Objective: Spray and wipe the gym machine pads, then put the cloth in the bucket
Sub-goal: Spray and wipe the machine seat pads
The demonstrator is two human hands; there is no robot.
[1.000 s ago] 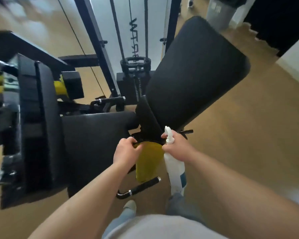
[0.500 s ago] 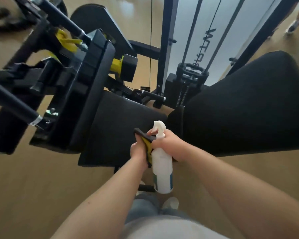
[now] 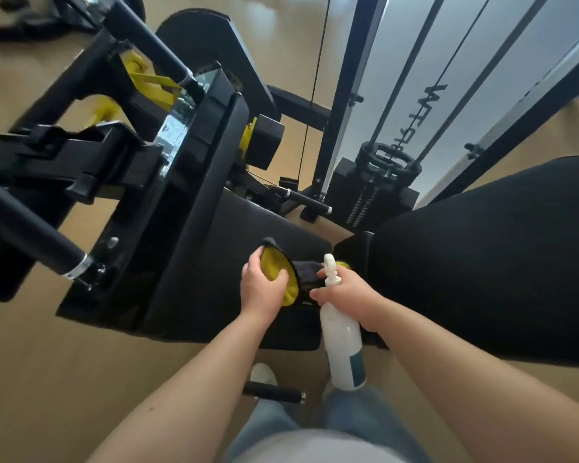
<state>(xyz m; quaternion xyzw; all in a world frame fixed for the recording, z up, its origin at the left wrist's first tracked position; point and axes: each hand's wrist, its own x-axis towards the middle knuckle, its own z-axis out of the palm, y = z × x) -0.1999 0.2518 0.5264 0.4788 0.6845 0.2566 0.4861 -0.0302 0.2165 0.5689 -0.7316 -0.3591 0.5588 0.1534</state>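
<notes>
My left hand (image 3: 260, 286) grips a yellow cloth with a dark edge (image 3: 278, 272) just above the black seat pad (image 3: 228, 262) of the gym machine. My right hand (image 3: 346, 292) holds a white spray bottle (image 3: 343, 342) by its neck, the bottle hanging down, and its fingers also touch the dark end of the cloth. The large black back pad (image 3: 498, 255) fills the right side. A third upright black pad (image 3: 194, 195) stands left of the seat. No bucket is in view.
Black machine arms with handles (image 3: 30, 228) jut out at the left. The weight stack and cables (image 3: 385, 168) stand behind the seat. A short black handle (image 3: 273, 393) sticks out near my shoe (image 3: 263, 374). Wooden floor lies all around.
My view has swung left and closer to the seat pad. The cloth, hanging long between my hands a second ago, is now bunched in my left hand.
</notes>
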